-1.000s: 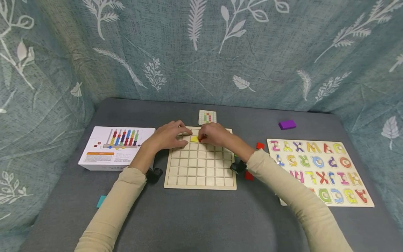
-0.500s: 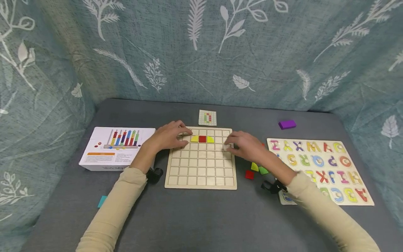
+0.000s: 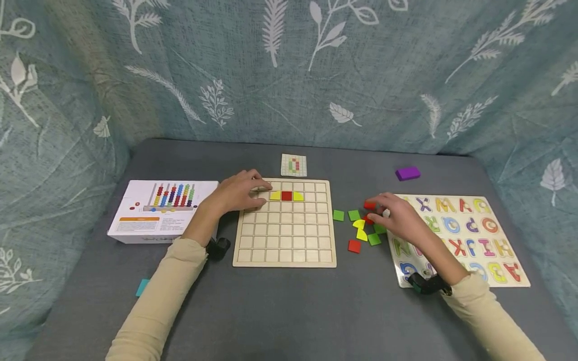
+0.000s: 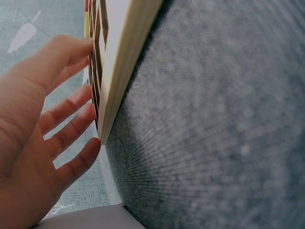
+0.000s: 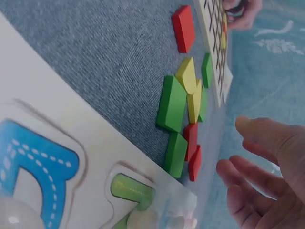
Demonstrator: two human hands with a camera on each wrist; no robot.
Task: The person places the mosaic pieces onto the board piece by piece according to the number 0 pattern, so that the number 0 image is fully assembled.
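A wooden grid board (image 3: 284, 255) lies mid-table. In its upper rows a red square tile (image 3: 286, 196) sits between two yellow rounded tiles, one on the left (image 3: 275, 195) and one on the right (image 3: 298, 196). My left hand (image 3: 237, 193) rests its fingertips on the board's left edge, fingers spread. Right of the board lie loose green tiles (image 3: 354, 215), yellow tiles (image 3: 362, 234) and red tiles (image 3: 354, 246). Over the red ones at the far side hovers my right hand (image 3: 399, 215); the right wrist view shows its fingers (image 5: 252, 176) loosely bent, holding nothing, apart from the tiles.
Behind the board is a small pattern card (image 3: 294, 165). A white box with an abacus picture (image 3: 164, 208) stands left, a teal piece (image 3: 142, 287) nearer me. At right lie an alphabet puzzle board (image 3: 485, 200) and a purple block (image 3: 408, 173).
My right hand let go of the red tile between the yellow ones and moved right, off the board to the loose tiles. The left hand stayed at the board's edge.
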